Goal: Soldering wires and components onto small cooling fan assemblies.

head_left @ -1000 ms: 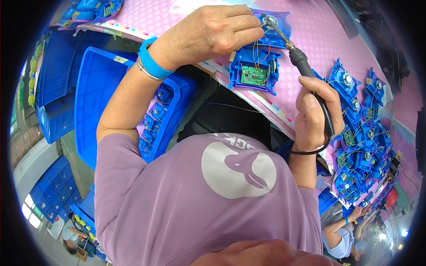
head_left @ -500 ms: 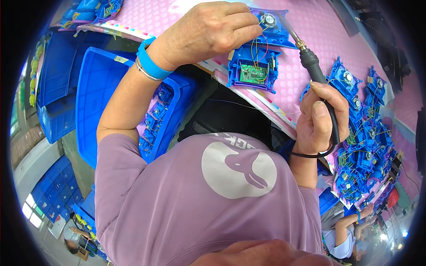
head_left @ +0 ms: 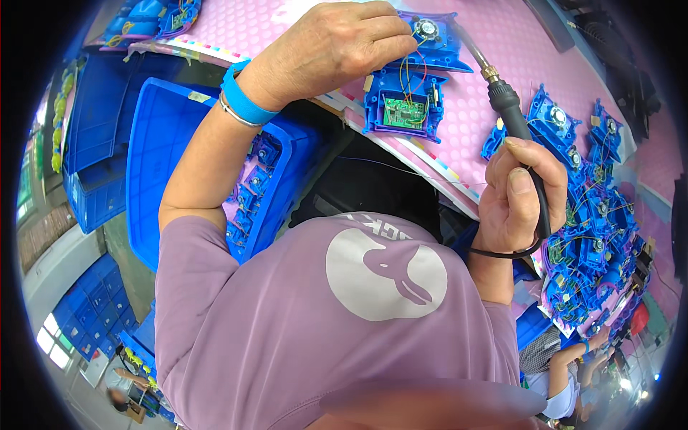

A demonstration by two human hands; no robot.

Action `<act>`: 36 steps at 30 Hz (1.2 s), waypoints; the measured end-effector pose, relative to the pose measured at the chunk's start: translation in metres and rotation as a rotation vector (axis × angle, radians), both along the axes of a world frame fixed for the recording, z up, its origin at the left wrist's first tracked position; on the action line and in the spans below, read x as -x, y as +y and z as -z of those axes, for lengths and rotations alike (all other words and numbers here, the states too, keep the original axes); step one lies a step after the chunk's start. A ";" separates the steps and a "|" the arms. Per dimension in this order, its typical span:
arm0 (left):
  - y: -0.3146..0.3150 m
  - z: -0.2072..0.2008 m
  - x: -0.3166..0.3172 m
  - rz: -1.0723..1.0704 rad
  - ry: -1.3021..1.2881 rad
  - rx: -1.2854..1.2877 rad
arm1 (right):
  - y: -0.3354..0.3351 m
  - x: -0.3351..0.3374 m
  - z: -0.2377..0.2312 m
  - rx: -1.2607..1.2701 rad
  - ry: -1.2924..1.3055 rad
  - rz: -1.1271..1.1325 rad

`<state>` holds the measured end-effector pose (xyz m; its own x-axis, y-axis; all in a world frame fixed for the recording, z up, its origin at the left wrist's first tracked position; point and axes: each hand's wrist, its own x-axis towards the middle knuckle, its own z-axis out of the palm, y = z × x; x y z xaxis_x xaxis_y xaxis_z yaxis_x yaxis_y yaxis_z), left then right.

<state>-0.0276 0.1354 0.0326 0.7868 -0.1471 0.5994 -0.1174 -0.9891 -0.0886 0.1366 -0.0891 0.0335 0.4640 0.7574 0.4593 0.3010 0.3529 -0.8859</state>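
Note:
My right hand [head_left: 522, 193] is closed around the dark handle of a soldering iron [head_left: 510, 107], whose metal tip points up and left to a blue plastic housing half [head_left: 446, 54] with a round speaker [head_left: 426, 29]. My left hand [head_left: 351, 43] reaches over the table to this half's left side, its fingers curled together; whatever they grip is hidden behind them. Thin yellow and red wires run down from there to a second blue half [head_left: 372, 115] holding a green circuit board [head_left: 403, 113]. A fine thread-like wire [head_left: 401, 170] stretches towards my right hand.
Many wired blue housings [head_left: 598, 215] are heaped on the pink table mat [head_left: 473, 107] at right. More blue parts [head_left: 136, 21] lie at far left. A blue bin [head_left: 161, 143] with housings inside stands beside my left arm. Other people [head_left: 566, 380] sit at lower right.
The two wired housing halves appear slightly further left and up, along with my left hand's fingers. The iron stays in my right hand, its tip near the speaker half.

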 end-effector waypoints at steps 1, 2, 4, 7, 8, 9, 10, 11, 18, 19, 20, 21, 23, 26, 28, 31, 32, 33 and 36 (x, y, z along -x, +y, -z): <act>0.004 0.005 0.001 0.033 -0.103 -0.152 | -0.002 0.001 -0.001 -0.017 0.015 -0.001; -0.002 -0.002 0.000 0.038 -0.108 -0.158 | -0.004 0.001 -0.002 -0.030 0.025 0.010; -0.020 -0.023 0.001 -0.061 0.025 0.203 | -0.012 -0.001 -0.003 -0.043 0.029 0.018; -0.023 0.006 0.019 -0.170 -0.106 0.169 | -0.025 0.002 -0.006 -0.095 0.051 0.008; -0.035 0.005 0.023 -0.207 -0.101 0.331 | -0.027 0.001 -0.004 -0.119 0.063 0.022; -0.042 0.007 0.025 -0.228 -0.125 0.371 | -0.031 0.000 -0.001 -0.134 0.050 0.029; -0.046 0.010 0.025 -0.248 -0.151 0.411 | -0.034 -0.002 -0.001 -0.139 0.032 0.013; -0.051 0.008 0.028 -0.261 -0.110 0.404 | -0.038 -0.002 -0.003 -0.145 0.034 0.008; -0.050 -0.002 0.022 -0.332 0.132 0.538 | -0.056 -0.008 -0.009 -0.211 0.069 0.024; -0.052 -0.004 0.019 -0.356 0.148 0.553 | -0.059 -0.010 -0.010 -0.215 0.088 0.037; -0.053 -0.006 0.017 -0.356 0.150 0.539 | -0.062 -0.011 -0.009 -0.218 0.110 0.051; -0.055 -0.007 0.015 -0.392 0.174 0.560 | -0.064 -0.013 -0.009 -0.213 0.131 0.063; -0.054 -0.006 0.011 -0.439 0.189 0.590 | -0.068 -0.020 -0.009 -0.212 0.156 0.066; -0.050 -0.010 0.006 -0.411 0.194 0.717 | -0.076 -0.027 -0.009 -0.200 0.220 0.075; -0.038 -0.014 0.006 -0.401 0.218 0.624 | -0.080 -0.033 -0.007 -0.200 0.266 0.084; -0.012 -0.027 0.009 -0.499 0.234 0.457 | -0.085 -0.042 -0.003 -0.230 0.259 0.087; 0.002 -0.032 0.013 -0.561 0.246 0.401 | -0.086 -0.043 -0.003 -0.230 0.268 0.081; 0.008 -0.042 0.009 -0.613 0.241 0.362 | -0.087 -0.044 -0.003 -0.229 0.278 0.082; 0.022 -0.061 -0.027 -0.625 0.191 0.296 | -0.087 -0.047 -0.002 -0.230 0.285 0.064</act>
<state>-0.0011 0.1577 0.0934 0.7661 0.5126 0.3877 0.4921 -0.8558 0.1592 0.1835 -0.1763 0.0356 0.6410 0.6149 0.4593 0.0811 0.5408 -0.8372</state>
